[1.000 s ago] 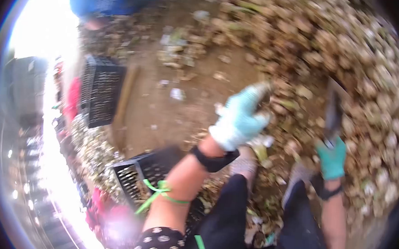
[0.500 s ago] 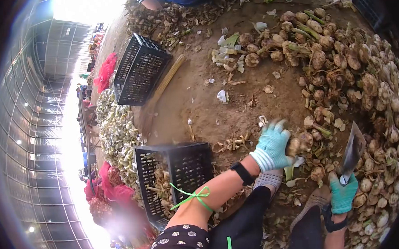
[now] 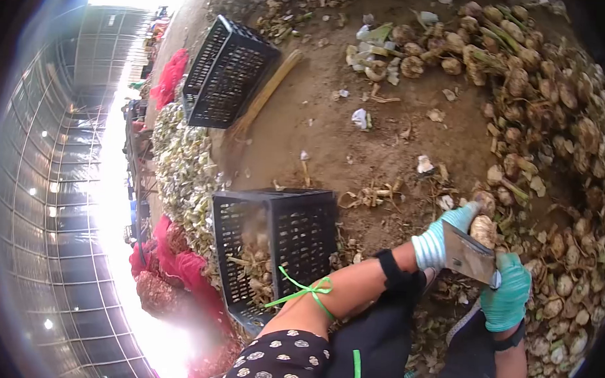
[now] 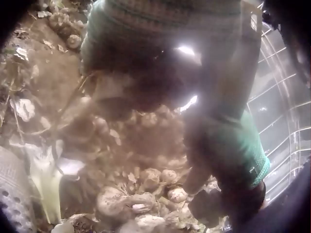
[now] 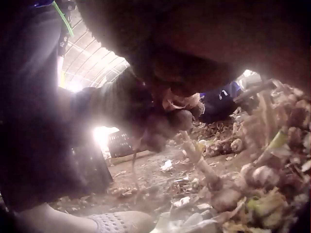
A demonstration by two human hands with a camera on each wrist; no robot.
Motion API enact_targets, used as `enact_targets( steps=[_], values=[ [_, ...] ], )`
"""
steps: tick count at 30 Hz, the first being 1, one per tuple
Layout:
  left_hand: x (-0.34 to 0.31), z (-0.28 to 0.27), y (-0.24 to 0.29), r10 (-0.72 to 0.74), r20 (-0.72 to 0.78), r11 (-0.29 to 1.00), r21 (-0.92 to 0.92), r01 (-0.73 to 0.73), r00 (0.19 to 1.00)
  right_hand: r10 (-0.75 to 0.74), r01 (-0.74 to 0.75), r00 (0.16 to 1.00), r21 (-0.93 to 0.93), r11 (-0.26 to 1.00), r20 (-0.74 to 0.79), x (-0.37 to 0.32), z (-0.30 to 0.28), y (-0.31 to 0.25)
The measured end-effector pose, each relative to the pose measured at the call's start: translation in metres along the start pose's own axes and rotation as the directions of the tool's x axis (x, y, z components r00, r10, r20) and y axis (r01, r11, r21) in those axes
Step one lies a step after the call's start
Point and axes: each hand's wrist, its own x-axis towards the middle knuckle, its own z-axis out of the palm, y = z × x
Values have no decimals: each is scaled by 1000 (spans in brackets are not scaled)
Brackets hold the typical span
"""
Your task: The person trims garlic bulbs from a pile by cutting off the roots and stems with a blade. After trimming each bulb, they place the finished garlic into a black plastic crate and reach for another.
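Note:
In the head view my gloved left hand (image 3: 451,231) grips garlic bulbs (image 3: 483,230), pale and soil-stained. My gloved right hand (image 3: 507,292) holds a broad-bladed knife (image 3: 468,256) by its handle. The flat metal blade points left, right at the bulbs and overlapping the left hand in this view. Both hands are over the ground, at the near side of a big garlic heap (image 3: 572,265). In the left wrist view the right glove (image 4: 233,145) is close by; the held bulbs are mostly dark there. The right wrist view shows a held bulb (image 5: 182,103) in shadow.
A black plastic crate (image 3: 300,240) with stem scraps inside stands left of the hands; another crate (image 3: 230,76) is farther off beside a wooden stick (image 3: 270,88). Red net sacks (image 3: 189,272) and a pale garlic pile (image 3: 181,159) lie at left. Loose scraps (image 3: 377,195) litter the soil.
My left hand has moved right with the garlic. The right hand has swung the knife from upright to leftward, bringing the blade to the bulbs. The head view has shifted.

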Motion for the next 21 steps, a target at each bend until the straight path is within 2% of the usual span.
enact_targets(
  steps=[1, 2, 3, 4, 5, 6, 8, 9, 10, 11, 12, 13, 14, 15, 16, 17, 20, 21],
  values=[
    [2, 0, -1, -4, -10, 1000, -23, 4, 1000, 21, -22, 999, 31, 999, 36, 1, 1, 2],
    [5, 1, -3, -27, -51, 998, -63, 24, 998, 7, -5, 999, 46, 999, -39, 1, 5, 3],
    [6, -4, 1, -132, -109, 990, -54, 127, 985, -1, 3, 999, 51, 999, -37, 3, 6, 2],
    [2, -11, -2, 111, 83, 953, 274, -130, 990, 41, -38, 998, 55, 998, -44, 4, 5, 2],
    [-1, -18, -7, 266, 336, 757, 508, -411, 904, 86, -83, 995, 54, 995, -52, 4, 3, 3],
    [-5, -13, -7, 261, 337, 762, 504, -408, 904, 78, -74, 994, 53, 996, -74, 5, 2, 4],
    [-13, -2, -6, 313, 350, 678, 569, -466, 883, 72, -71, 997, 39, 997, -40, 5, 2, 5],
    [-18, 5, -8, 390, 380, 452, 714, -534, 839, 74, -74, 997, 24, 997, -3, 2, 1, 6],
    [-16, -12, -3, 448, 668, -375, 743, -553, 594, -99, 93, 989, -61, 994, -108, 0, 1, 3],
    [-22, -3, -8, 455, 360, 419, 720, -552, 814, -150, 135, 986, -184, 974, -71, -2, -4, -3],
    [-21, 5, -3, 397, 448, 317, 753, -577, 801, -119, 117, 993, -90, 989, -23, 2, -8, -2],
    [-11, -11, -11, 481, 294, 417, 752, -511, 826, -119, 116, 993, -103, 988, -26, 1, -6, -1],
    [0, -17, -4, 274, -84, 806, 563, -182, 958, -74, 75, 997, -187, 980, 13, 2, -8, -5],
    [-11, 8, -9, 527, 192, 360, 832, -422, 828, -82, 79, 996, -133, 988, -19, 2, -3, -1],
    [-9, 35, -5, 353, -301, 829, 540, -147, 886, -18, 21, 999, -60, 998, 44, 2, -5, -2],
    [-12, 44, -9, 436, -236, 656, 744, -127, 869, 7, -3, 998, -60, 998, 61, 3, -7, -3],
    [-11, 43, -14, 462, -167, 631, 752, -190, 871, -11, 18, 999, -133, 991, 49, 2, -10, -4],
    [-12, 44, -17, 477, -95, 590, 772, -238, 874, -38, 38, 999, -111, 993, 3, 1, -9, -3]
  ],
)
